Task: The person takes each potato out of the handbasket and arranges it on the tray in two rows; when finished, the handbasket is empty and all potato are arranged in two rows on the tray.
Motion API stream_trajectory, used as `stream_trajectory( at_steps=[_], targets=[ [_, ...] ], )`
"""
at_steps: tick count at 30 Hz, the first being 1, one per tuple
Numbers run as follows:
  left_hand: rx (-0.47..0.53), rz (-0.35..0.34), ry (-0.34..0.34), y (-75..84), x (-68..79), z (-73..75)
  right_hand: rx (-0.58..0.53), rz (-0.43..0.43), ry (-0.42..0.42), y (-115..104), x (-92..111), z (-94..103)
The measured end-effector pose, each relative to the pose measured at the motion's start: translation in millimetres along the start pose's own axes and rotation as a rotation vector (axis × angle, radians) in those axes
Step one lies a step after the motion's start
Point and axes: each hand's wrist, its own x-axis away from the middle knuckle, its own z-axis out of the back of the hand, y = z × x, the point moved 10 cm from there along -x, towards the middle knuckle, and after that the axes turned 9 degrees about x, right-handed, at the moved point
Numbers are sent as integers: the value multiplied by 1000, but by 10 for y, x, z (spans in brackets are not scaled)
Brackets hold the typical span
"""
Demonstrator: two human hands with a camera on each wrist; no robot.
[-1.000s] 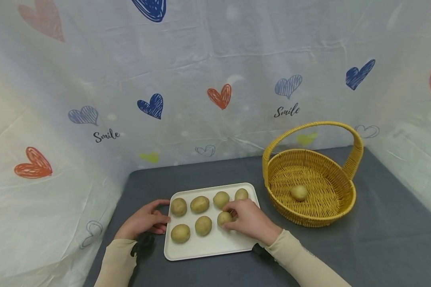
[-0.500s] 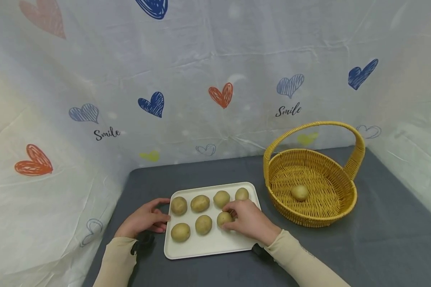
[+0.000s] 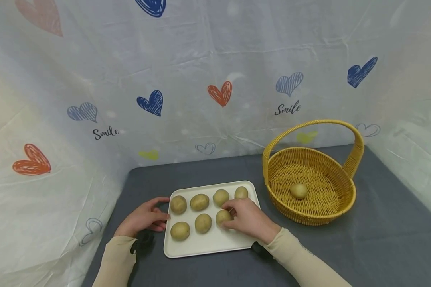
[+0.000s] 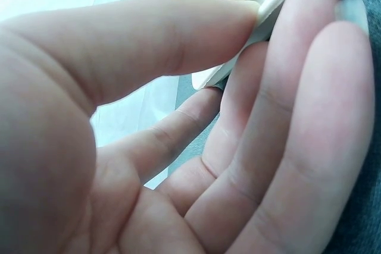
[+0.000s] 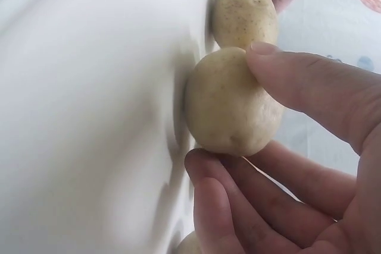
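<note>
On the cream tray (image 3: 208,245) lie several potatoes, such as this potato (image 3: 180,231), in two rows. My right hand (image 3: 251,220) grips a potato (image 3: 222,218) in the front row between thumb and fingers. From the right wrist view, that potato (image 5: 229,105) is seen touching or just above the tray surface; I cannot tell which. At the tray's left edge, my left hand (image 3: 143,218) touches the rim. Its thumb (image 4: 196,31) rests on the rim in the left wrist view, with the fingers lightly bent beside and below it.
A yellow wicker basket (image 3: 348,195) with a tall handle stands right of the tray and holds one potato (image 3: 299,191). Grey cloth (image 3: 380,247) covers the table. A white curtain (image 3: 186,59) with printed hearts hangs behind and at both sides.
</note>
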Motion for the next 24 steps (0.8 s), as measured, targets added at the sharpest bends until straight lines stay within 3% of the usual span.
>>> stream_trajectory(
  at_steps=[24],
  targets=[
    [-12, -17, -21, 31, 17, -27, 1, 26, -11, -18, -9, -11]
  ],
)
